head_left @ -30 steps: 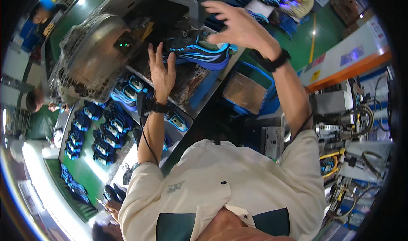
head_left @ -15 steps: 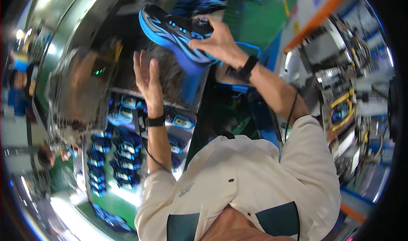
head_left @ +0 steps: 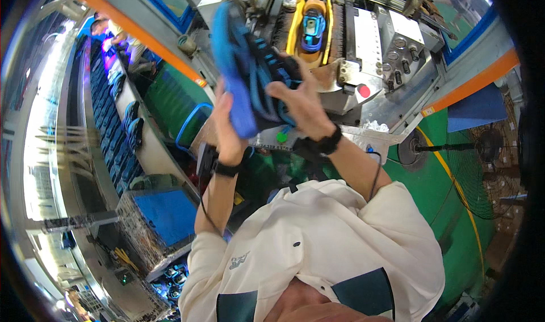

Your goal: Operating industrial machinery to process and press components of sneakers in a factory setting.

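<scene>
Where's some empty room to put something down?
The blue mat looks bare, between the white shirt and the yellow sticks. Green floor lies open between the shirt and the fan. The machine is crowded around the far shoe; the right hand holds a purple-heeled shoe.

Both my forearms (head_left: 359, 166) angle inward; my left hand (head_left: 228, 123) stands fingers-up, while my right hand (head_left: 305, 102) curls tight, thumb pointing left!
</scene>
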{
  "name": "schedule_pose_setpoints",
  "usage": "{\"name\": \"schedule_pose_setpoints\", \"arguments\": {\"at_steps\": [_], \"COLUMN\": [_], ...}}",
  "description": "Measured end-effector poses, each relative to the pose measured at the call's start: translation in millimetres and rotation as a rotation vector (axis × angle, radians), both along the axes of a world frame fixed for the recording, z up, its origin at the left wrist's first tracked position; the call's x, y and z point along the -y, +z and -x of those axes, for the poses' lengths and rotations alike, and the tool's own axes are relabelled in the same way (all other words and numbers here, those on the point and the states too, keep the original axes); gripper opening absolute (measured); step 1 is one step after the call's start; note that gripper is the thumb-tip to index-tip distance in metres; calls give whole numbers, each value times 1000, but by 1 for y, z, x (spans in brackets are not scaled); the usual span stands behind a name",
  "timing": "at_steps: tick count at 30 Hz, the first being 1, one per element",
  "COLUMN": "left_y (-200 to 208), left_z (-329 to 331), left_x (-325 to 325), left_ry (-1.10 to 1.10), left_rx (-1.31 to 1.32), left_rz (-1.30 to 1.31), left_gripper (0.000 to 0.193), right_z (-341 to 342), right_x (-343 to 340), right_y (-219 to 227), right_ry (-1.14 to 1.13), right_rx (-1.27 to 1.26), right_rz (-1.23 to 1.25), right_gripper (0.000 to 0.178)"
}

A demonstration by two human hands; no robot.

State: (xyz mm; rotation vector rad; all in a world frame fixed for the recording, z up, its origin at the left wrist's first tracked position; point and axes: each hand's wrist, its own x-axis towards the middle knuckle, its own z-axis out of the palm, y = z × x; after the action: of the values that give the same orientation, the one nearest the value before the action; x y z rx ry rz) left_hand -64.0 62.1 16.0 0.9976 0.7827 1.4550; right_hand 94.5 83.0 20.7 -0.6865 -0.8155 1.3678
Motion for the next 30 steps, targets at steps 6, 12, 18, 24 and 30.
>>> {"name": "schedule_pose_setpoints", "arguments": {"at_steps": [6, 12, 18, 24, 30], "left_y": [-67, -168, -185, -100, 9], "left_z": [-88, -151, -127, -56, 58], "left_x": [-160, -297, -344, -234, -73], "left_ry": [-137, 149, 294, -183, 21], "left_rx": [-279, -1075, -1133, 8, -327], "left_rz": [310, -6, -13, 617, 481], "left_gripper": [44, 62, 35, 19, 38], "right_z": [-156, -205, -197, -218, -135], "right_x": [-23, -10, -67, -214, -341], "right_y": [-42, -26, -25, 18, -86], "right_ry": [-471, -780, -843, -345, -150], "right_rx": [371, 652, 916, 1363, 1678], "right_rz": [91, 192, 276, 531, 406], "right_gripper": [57, 54, 52, 52, 52]}}
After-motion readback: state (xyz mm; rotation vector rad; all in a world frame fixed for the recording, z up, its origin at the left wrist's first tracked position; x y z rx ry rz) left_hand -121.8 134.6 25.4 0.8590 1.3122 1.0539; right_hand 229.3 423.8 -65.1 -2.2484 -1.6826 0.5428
